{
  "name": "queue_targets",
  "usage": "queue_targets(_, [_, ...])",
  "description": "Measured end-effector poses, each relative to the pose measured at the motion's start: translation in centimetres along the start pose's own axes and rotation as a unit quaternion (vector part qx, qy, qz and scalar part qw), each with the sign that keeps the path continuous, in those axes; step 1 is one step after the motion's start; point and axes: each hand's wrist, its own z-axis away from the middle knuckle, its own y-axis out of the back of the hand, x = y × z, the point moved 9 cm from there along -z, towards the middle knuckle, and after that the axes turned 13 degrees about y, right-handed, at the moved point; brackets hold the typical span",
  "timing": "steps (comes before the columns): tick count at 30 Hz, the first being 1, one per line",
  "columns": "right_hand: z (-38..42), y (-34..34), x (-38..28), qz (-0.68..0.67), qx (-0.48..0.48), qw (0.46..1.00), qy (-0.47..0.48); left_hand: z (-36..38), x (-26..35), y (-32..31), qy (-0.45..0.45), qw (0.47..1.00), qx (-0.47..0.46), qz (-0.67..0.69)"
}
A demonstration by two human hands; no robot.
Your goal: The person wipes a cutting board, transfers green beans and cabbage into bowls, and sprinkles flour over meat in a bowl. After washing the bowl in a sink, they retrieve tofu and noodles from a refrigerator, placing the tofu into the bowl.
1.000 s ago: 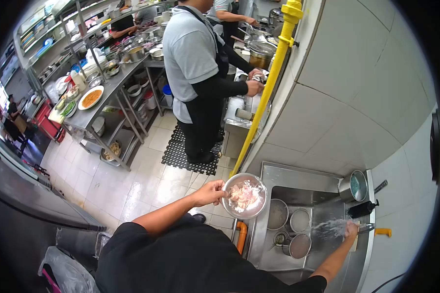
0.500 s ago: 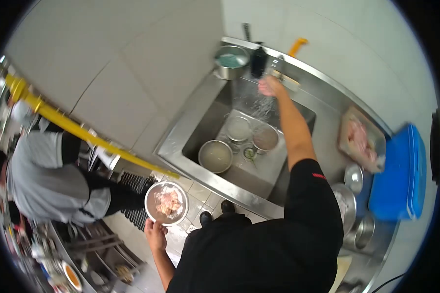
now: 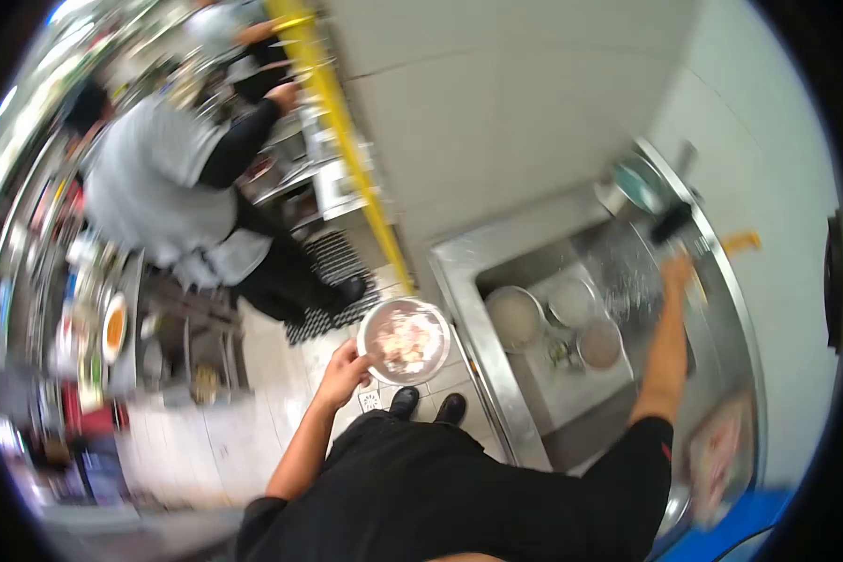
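My left hand [image 3: 347, 371] grips the rim of a round metal bowl [image 3: 405, 307], held out over the floor beside the sink. Pale pinkish pieces of raw meat [image 3: 408, 345] lie inside it. Over the far right side of the sink, my right hand [image 3: 677, 272] is at the tap, smeared by motion, so its fingers cannot be made out. Splashing water [image 3: 635, 288] shows left of that hand. In the sink basin [image 3: 553, 398] stand several round containers, among them a metal bowl of cloudy liquid [image 3: 515, 318].
A co-worker in a grey shirt [image 3: 164, 178] stands at the left counter, with another person [image 3: 217, 33] farther back. A yellow pipe [image 3: 351, 150] runs down beside the wall. A black mat [image 3: 332, 276] covers some floor. A container of raw meat [image 3: 718, 459] sits at lower right.
My view has swung left, showing more of the kitchen. The right hand has moved from under the running water to beside the tap. My left hand still holds the bowl.
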Motion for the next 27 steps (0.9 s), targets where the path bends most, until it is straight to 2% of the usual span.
queue_targets(1, [0.2,-1.5,-1.0,0.133,-0.109,0.983,0.065,-0.9,-1.1,1.5,0.005,1.000,0.018,-0.002])
queue_targets(2, [0.6,-2.8,0.4,0.078,-0.175,0.981,-0.003,-0.8,-1.3,1.7,0.001,1.000,0.028,0.006])
queue_targets(3, [1.7,1.1,-0.1,-0.019,-0.161,0.982,-0.094,-1.0,-1.3,1.5,0.001,1.000,0.029,0.010])
queue_targets(4, [2.0,-3.1,1.0,-0.014,-0.222,0.973,-0.057,-1.1,-1.5,2.0,-0.004,0.999,0.042,0.025])
queue_targets(5, [2.4,-4.0,0.9,-0.021,-0.246,0.968,-0.047,-1.3,-1.7,2.1,0.000,0.999,0.040,0.025])
queue_targets(8, [2.4,-1.8,-1.3,0.005,-0.345,0.939,-0.009,-1.9,-2.2,2.2,0.012,0.999,0.049,0.008])
queue_targets(10, [2.4,-3.6,-0.5,0.070,-0.338,0.936,-0.071,-2.1,-2.8,2.5,0.029,0.998,0.056,0.001])
queue_targets(11, [1.9,-3.5,-1.1,0.066,-0.329,0.941,-0.051,-2.0,-2.8,2.7,0.021,0.997,0.073,0.015])
queue_targets(13, [3.0,-4.5,-2.5,-0.013,-0.417,0.908,-0.039,-2.0,-2.8,2.3,0.028,0.998,0.062,0.009])
queue_targets(14, [2.9,-5.2,-2.9,-0.016,-0.424,0.904,-0.044,-1.9,-2.8,2.3,0.026,0.998,0.063,0.010])
queue_targets(19, [4.1,-6.3,-3.7,-0.009,-0.424,0.899,-0.104,-1.0,-3.7,3.2,0.010,0.996,0.085,0.025])
queue_targets(21, [2.8,-11.1,-2.1,-0.010,-0.385,0.923,-0.025,-0.8,-4.0,3.8,0.006,0.996,0.085,0.034])
queue_targets(23, [0.2,-18.7,1.7,-0.013,-0.322,0.935,0.148,-0.2,-4.7,5.3,0.015,0.994,0.080,0.075])
queue_targets(25, [0.5,-12.9,1.6,-0.088,-0.143,0.983,0.078,-0.1,-4.9,6.6,0.012,0.992,0.089,0.085])
queue_targets(26, [1.4,-9.6,1.5,-0.129,-0.049,0.989,0.048,-0.1,-5.5,7.7,0.008,0.992,0.096,0.085])
queue_targets(27, [2.3,-7.9,0.1,-0.241,-0.033,0.970,-0.006,-0.2,-6.1,8.7,0.004,0.991,0.103,0.084])
